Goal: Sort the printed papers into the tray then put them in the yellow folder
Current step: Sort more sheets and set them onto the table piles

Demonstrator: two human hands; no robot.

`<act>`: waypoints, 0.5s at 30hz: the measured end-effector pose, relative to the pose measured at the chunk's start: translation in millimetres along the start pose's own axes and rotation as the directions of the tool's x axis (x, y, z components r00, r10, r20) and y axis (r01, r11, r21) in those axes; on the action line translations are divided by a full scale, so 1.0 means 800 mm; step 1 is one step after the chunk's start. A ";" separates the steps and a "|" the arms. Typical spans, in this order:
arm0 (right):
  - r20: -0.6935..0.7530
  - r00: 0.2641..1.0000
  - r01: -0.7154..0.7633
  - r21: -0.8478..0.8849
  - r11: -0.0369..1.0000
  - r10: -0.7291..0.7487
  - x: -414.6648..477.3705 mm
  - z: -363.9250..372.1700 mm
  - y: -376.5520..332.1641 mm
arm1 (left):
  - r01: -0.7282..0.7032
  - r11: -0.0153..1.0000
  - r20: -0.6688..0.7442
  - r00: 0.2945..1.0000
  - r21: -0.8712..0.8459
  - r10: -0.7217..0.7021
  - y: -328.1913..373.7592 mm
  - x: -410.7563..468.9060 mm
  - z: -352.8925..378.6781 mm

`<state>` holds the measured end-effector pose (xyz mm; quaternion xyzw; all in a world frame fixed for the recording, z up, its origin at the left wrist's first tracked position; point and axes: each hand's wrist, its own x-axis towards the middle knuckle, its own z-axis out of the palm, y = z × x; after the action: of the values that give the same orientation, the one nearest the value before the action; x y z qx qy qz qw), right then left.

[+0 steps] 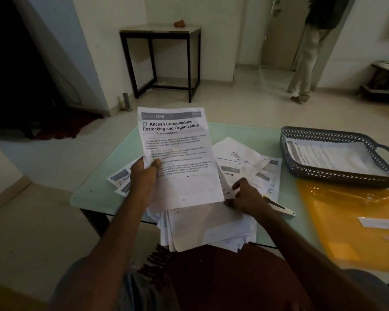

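My left hand (144, 173) holds up a printed sheet (180, 153) headed "Kitchen Consumables Restocking and Organization", thumb on its left edge. Below it a loose pile of papers (207, 227) lies on the glass table and hangs over its near edge. My right hand (245, 194) pinches the edge of sheets in that pile. More printed sheets (256, 171) are spread further back. A dark woven tray (319, 171) with paper in it stands at the right. The yellow folder (350, 225) lies flat in front of the tray.
The pale green glass table (94, 196) has a near-left corner by my left arm. A white pen-like item (281, 208) lies beside my right wrist. A black-framed side table (160, 34) stands by the far wall. A person (305, 63) stands at the back right doorway.
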<state>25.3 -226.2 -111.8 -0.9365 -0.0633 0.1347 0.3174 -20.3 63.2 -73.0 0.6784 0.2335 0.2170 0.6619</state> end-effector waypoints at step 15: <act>-0.083 0.975 0.193 0.781 0.594 -0.207 -0.020 -0.044 -0.031 | 0.041 0.999 0.202 0.979 -0.032 -0.034 0.008 -0.019 0.015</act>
<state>19.7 -230.4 -66.7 -0.6894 -0.1051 0.1199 0.7066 -25.1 44.5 -66.9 0.6802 0.1740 0.1387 0.6984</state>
